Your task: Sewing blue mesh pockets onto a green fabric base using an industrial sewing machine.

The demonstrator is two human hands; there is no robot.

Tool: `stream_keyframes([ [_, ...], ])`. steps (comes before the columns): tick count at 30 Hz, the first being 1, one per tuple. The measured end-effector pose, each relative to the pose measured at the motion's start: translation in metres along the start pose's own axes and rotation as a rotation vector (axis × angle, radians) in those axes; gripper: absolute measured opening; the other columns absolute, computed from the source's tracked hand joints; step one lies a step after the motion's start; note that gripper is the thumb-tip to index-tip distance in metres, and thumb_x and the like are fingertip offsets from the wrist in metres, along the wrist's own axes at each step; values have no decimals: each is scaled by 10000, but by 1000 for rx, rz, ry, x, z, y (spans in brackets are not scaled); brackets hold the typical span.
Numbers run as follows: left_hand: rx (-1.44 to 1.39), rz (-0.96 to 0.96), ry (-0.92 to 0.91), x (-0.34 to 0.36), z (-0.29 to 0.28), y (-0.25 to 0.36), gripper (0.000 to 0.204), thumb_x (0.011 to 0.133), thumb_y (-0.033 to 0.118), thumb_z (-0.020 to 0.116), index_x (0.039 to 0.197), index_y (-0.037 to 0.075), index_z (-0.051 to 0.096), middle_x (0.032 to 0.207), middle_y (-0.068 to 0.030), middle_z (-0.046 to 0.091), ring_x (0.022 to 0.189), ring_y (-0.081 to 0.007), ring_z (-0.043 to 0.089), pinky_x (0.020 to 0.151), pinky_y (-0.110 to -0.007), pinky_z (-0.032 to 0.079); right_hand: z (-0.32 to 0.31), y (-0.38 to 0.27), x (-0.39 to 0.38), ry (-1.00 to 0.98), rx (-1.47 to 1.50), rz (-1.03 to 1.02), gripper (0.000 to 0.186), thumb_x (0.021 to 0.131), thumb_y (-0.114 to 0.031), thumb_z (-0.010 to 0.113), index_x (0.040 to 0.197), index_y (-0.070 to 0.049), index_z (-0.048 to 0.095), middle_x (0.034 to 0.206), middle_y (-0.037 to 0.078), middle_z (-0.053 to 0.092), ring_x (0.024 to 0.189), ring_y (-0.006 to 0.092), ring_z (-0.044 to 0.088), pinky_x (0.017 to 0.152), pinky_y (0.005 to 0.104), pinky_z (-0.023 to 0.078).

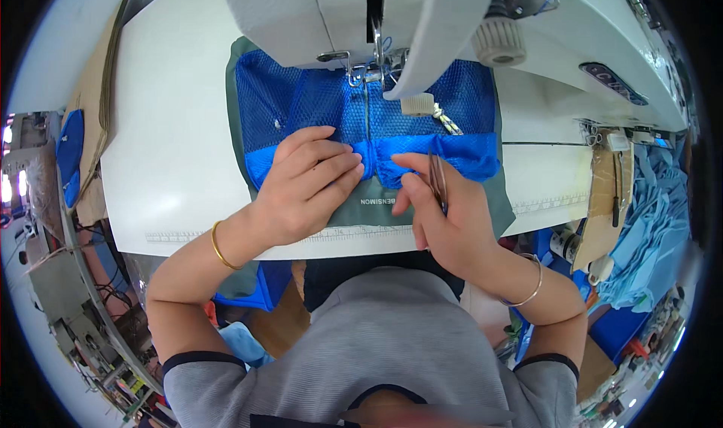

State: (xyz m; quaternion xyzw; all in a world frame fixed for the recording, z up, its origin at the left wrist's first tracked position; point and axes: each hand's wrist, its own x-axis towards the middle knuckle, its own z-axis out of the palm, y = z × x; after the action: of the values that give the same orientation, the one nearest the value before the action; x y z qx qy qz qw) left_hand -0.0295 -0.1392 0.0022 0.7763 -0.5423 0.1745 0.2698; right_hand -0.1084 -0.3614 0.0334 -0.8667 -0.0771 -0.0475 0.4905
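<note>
A grey-green fabric piece (339,216) with a blue mesh panel (301,100) and a bright blue band (467,157) lies under the sewing machine's presser foot (365,73). A seam or zip line runs up its middle to the foot. My left hand (305,183) rests flat on the band left of that line, fingers stretched and holding nothing. Right of the line, my right hand (452,213) has thumb and forefinger bent close together at the band's edge. Slim metal tweezers (437,176), possibly snips, are tucked in that hand, points away from me.
The white machine head (557,36) overhangs the far side. A patterned cord end (447,119) lies on the mesh. A ruler strip (354,233) follows the table's near edge. Light blue fabric (648,232) is piled at right; cardboard (94,104) stands at left.
</note>
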Motion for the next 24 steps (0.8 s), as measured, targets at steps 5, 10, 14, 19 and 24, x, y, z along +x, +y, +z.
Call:
stream_keyframes([
  [5, 40, 3, 6, 1, -3, 3, 246, 700, 78, 728, 924, -24, 731, 1025, -136, 705, 1006, -293, 665, 1027, -542, 515, 6, -22, 22, -179, 646, 761, 286, 1030, -178, 594, 1190, 59, 602, 733, 119, 688, 432, 130, 580, 391, 279, 440],
  [10, 8, -48, 102, -3, 5, 3, 244, 697, 66, 771, 913, -29, 709, 1044, -163, 701, 1035, -324, 664, 1027, -578, 507, 12, -25, 38, -207, 528, 785, 263, 1017, -177, 620, 1124, 63, 624, 683, 93, 671, 444, 117, 570, 397, 274, 429],
  [14, -17, -20, 113, -6, 6, -2, 277, 712, 63, 793, 946, -47, 693, 1068, -184, 700, 1058, -333, 665, 1025, -584, 507, 23, -28, 38, -165, 503, 821, 211, 1000, -157, 612, 1004, 53, 634, 660, 95, 672, 479, 136, 602, 422, 304, 465],
  [19, 20, -62, 57, -1, 1, 4, 334, 737, 88, 784, 1031, -50, 708, 1153, -186, 705, 1085, -331, 657, 1044, -539, 491, 31, -21, 39, -139, 543, 903, 196, 999, -152, 588, 920, 21, 638, 649, 80, 642, 495, 135, 594, 436, 302, 466],
  [24, 23, -105, -34, 5, -4, 6, 400, 734, 95, 714, 1111, -38, 723, 1219, -142, 708, 1070, -307, 638, 992, -474, 461, 29, -21, 41, -126, 618, 940, 202, 992, -146, 562, 871, -1, 632, 649, 57, 603, 506, 127, 563, 423, 302, 432],
])
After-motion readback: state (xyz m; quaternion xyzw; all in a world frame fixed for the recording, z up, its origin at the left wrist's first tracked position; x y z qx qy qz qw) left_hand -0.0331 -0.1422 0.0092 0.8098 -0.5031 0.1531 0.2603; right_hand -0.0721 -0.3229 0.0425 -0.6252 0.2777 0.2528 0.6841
